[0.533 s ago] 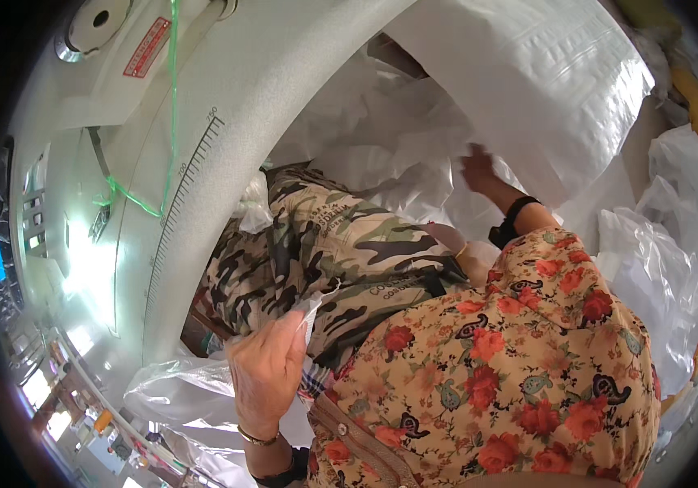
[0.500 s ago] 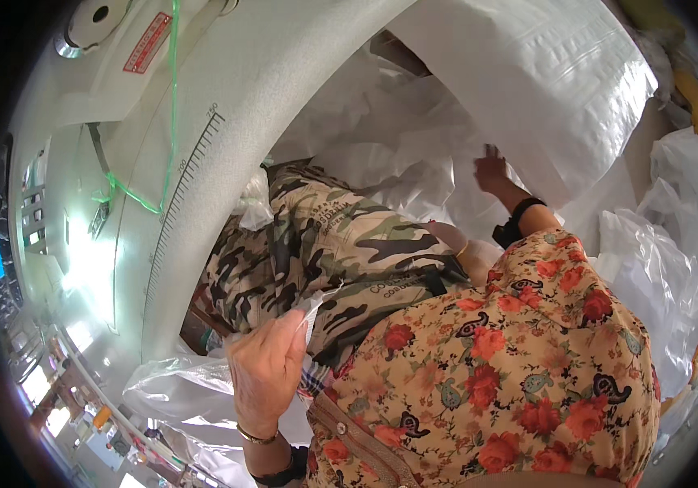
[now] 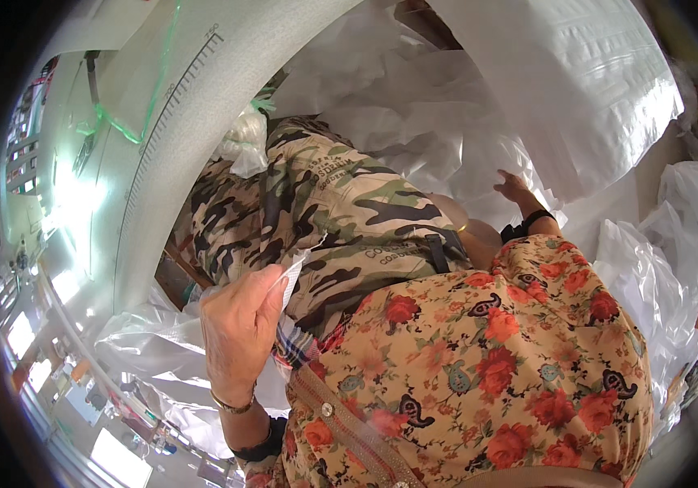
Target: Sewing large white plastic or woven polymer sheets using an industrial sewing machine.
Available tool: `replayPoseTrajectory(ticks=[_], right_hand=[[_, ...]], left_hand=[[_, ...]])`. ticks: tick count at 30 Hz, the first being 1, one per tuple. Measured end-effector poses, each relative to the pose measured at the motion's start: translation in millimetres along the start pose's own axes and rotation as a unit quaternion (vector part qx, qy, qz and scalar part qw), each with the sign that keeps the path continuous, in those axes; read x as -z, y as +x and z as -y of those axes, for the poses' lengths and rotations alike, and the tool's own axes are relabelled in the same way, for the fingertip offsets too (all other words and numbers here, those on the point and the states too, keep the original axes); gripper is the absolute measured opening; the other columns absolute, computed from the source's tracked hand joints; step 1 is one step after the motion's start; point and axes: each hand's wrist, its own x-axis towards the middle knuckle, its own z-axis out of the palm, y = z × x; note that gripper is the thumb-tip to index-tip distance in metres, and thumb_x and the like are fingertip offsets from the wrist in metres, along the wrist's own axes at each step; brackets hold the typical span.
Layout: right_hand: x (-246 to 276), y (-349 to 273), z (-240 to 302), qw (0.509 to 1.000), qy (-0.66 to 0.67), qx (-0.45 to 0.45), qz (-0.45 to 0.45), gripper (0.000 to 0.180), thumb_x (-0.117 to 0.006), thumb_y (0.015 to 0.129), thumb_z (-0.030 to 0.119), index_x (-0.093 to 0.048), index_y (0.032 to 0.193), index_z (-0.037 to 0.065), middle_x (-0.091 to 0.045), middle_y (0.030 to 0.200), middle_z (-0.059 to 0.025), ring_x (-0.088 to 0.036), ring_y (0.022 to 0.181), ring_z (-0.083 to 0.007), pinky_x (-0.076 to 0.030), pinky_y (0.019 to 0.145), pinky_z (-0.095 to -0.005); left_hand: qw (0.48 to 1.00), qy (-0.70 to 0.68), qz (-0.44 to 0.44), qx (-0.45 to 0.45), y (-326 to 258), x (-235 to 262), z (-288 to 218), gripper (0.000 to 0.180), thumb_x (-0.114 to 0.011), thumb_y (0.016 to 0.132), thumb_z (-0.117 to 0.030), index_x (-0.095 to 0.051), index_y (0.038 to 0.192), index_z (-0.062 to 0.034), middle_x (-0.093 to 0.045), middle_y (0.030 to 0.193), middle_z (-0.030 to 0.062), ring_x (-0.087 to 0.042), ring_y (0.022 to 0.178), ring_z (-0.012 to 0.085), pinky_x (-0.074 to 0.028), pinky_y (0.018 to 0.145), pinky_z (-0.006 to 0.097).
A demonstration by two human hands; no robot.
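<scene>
My left hand (image 3: 239,329) is closed in a pinch on a thin white strip (image 3: 292,278), whose frayed tip sticks up past the thumb. It hovers beside my lap, over the camouflage-print cloth (image 3: 341,203) covering my legs. On the far right side, my right hand (image 3: 515,189) has its fingers stretched out, with nothing visible in them. It is close to the crumpled white plastic sheets (image 3: 422,122) and just below the hanging edge of a large, smooth white sheet (image 3: 560,89); whether it touches either is unclear.
A pale machine table (image 3: 194,98) with a printed ruler scale curves along the left, with green thread (image 3: 121,126) trailing over it. A small knotted plastic bag (image 3: 245,142) hangs at its edge. More white plastic lies at the right (image 3: 650,285) and lower left (image 3: 154,337).
The view has shifted somewhat. My right hand has drawn back toward my body from the large white sheet, its fingers now pointing left. My left hand keeps its pinch, slightly farther left.
</scene>
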Motion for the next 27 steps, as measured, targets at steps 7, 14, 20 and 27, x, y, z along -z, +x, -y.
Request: replayPoseTrajectory(ticks=[7,14,20,27], right_hand=[[-14.8,44.7,-20.7,0.931,0.291,-0.01,-0.218,0.044,-0.067,0.081,0.036,-0.065,0.111,0.005,-0.064,0.11,-0.0187,-0.06,0.103,-0.033,-0.046,0.09,-0.0389],[73.4,-89.4,188.7,0.829,0.348,0.322,-0.297,0.017,-0.068,0.08,0.012,-0.056,0.085,0.001,-0.06,0.076,-0.0132,-0.059,0.069,-0.0276,-0.047,0.065,-0.0364],[163.1,-235.6,256.1,0.678,0.181,0.635,-0.322,0.018,-0.063,0.078,0.001,-0.053,0.092,0.007,-0.055,0.079,-0.0073,-0.057,0.075,-0.0271,-0.046,0.075,-0.0386],[209.2,-334.0,295.4,0.471,0.114,0.842,-0.237,0.014,-0.062,0.08,0.013,-0.055,0.092,0.012,-0.044,0.071,0.0015,-0.052,0.067,-0.0152,-0.037,0.094,-0.0483]], left_hand=[[0.999,-0.025,-0.014,0.029,-9.1,0.0,6.3,0.012,-0.068,0.082,-0.008,-0.064,0.091,-0.0006,-0.062,0.073,0.0136,-0.06,0.06,0.0294,-0.045,0.054,0.034],[0.999,-0.037,-0.038,0.005,-10.2,-5.9,12.2,0.015,-0.071,0.08,-0.011,-0.064,0.089,-0.0017,-0.062,0.07,0.0123,-0.059,0.058,0.0276,-0.044,0.052,0.032],[0.994,-0.095,-0.054,-0.028,-17.2,6.6,18.3,0.014,-0.071,0.082,-0.011,-0.064,0.087,-0.0004,-0.059,0.067,0.0112,-0.056,0.053,0.0252,-0.041,0.049,0.031],[0.988,-0.089,-0.12,-0.033,-24.2,9.8,22.1,0.034,-0.064,0.089,-0.015,-0.059,0.119,-0.0009,-0.051,0.057,0.0082,-0.042,0.046,0.017,-0.036,0.048,0.026]])
